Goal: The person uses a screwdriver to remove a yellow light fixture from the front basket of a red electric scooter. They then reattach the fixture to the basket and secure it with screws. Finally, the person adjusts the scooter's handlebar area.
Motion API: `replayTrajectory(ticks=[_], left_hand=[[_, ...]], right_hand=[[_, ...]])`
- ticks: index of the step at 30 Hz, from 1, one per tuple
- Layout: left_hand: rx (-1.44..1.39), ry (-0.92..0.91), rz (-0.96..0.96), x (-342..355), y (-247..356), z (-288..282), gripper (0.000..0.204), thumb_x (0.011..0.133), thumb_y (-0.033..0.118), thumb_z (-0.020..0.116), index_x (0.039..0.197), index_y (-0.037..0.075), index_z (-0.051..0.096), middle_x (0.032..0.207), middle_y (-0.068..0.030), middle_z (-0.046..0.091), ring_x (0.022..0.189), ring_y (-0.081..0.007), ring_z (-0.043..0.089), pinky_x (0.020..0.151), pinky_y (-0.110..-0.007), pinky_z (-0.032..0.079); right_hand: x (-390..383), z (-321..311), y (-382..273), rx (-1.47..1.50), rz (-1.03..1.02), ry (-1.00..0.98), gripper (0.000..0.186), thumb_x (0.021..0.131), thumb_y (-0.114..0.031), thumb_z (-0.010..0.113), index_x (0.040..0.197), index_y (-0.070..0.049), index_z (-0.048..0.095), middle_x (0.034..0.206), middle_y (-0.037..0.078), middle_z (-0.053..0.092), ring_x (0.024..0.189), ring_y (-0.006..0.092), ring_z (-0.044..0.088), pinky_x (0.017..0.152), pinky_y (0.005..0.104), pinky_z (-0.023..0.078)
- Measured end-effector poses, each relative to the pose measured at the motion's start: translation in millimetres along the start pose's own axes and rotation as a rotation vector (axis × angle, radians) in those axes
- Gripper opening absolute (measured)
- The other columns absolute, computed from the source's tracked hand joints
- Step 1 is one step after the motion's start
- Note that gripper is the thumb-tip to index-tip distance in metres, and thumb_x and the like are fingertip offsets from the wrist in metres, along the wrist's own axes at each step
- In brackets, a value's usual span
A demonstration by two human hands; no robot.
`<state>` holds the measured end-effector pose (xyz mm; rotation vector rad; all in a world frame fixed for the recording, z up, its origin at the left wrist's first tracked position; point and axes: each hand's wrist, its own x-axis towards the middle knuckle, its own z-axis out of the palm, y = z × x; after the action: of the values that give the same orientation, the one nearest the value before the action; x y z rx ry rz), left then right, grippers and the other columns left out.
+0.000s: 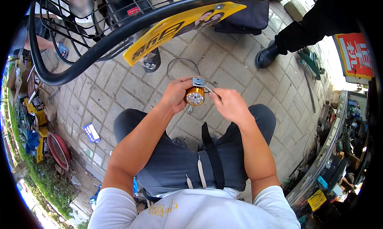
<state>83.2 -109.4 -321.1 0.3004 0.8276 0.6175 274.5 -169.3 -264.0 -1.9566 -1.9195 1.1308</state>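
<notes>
My left hand (177, 94) is closed around a small round LED headlight (195, 97) with a gold body and a clear multi-lens front. A flat silver metal bracket (198, 82) sits on its top, under my left thumb and fingers, and a bolt (190, 108) sticks out below. To the right of the lamp, my right hand (230, 104) pinches a thin silvery rod-like piece (208, 89) whose tip meets the bracket; its exact kind is hidden by my fingers. A thin dark cable (182, 59) loops out behind the lamp.
Ahead hangs a black wire basket (95, 57) with a yellow plate (179, 29). A person's black shoe (266, 57) stands at the far right. On the paving lies a blue-and-white card (91, 132). A red basin (59, 150) is at left; a cluttered tray (335, 149) is at right.
</notes>
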Motion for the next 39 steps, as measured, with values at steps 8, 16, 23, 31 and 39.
replayTrajectory(ticks=[8,16,23,31,39], left_hand=[[0.157,0.026,0.145,-8,0,12,0.027,0.093,0.01,0.058,0.113,-0.009,0.062,0.094,-0.0124,0.069,0.081,-0.0178,0.069,0.072,-0.03,0.057],[0.306,0.103,0.24,-15,4,22,0.022,0.092,0.006,0.058,0.108,-0.007,0.066,0.095,-0.0119,0.069,0.081,-0.0158,0.068,0.072,-0.028,0.056],[0.512,0.075,0.429,-24,1,31,0.029,0.093,0.006,0.057,0.119,-0.003,0.066,0.102,-0.009,0.07,0.089,-0.0114,0.063,0.078,-0.028,0.052],[0.703,0.103,0.41,-34,6,37,0.032,0.094,0.01,0.057,0.123,-0.002,0.064,0.102,-0.0051,0.069,0.089,-0.0071,0.059,0.079,-0.025,0.049],[0.846,0.134,0.508,-33,4,32,0.034,0.09,0.014,0.06,0.122,0.002,0.066,0.103,-0.0063,0.066,0.088,-0.009,0.059,0.078,-0.026,0.049]], right_hand=[[-4,-11,-12,0.845,0.383,-0.349,0.032,0.101,-0.03,0.05,0.096,0.001,0.058,0.065,0.004,0.056,0.049,0.0112,0.056,0.041,0.0275,0.044],[-9,-6,-11,1.054,0.39,-0.317,0.025,0.1,-0.029,0.055,0.098,-0.004,0.052,0.065,0.002,0.05,0.049,0.0139,0.057,0.04,0.0284,0.044],[-14,-4,-4,1.477,0.388,-0.39,0.027,0.098,-0.031,0.059,0.094,-0.005,0.054,0.064,0.003,0.051,0.049,0.0183,0.057,0.041,0.0318,0.046],[-15,-12,-1,1.408,0.393,-0.359,0.029,0.097,-0.031,0.061,0.091,-0.002,0.056,0.06,0.003,0.052,0.047,0.0183,0.056,0.043,0.0321,0.047],[-15,-16,-5,1.23,0.37,-0.304,0.03,0.096,-0.031,0.062,0.089,-0.002,0.056,0.059,0.003,0.054,0.046,0.0154,0.056,0.043,0.0288,0.046]])
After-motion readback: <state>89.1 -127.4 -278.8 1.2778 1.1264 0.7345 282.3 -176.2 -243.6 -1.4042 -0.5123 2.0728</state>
